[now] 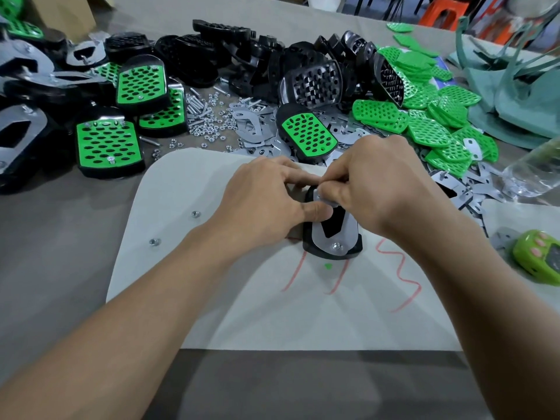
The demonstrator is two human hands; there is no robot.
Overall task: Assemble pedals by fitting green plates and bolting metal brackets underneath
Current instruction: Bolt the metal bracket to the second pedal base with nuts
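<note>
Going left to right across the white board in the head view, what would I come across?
Loose nut → second nut → left hand → upturned pedal with its metal bracket → right hand → green gadget at the far right.

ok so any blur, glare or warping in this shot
Head view: soft even light, faint shadows under the left hand and right hand on the white board; mild sheen on the metal bracket, no harsh glare; wide-angle warping stretches the forearms; the water bottle at the right edge is smeared.
</note>
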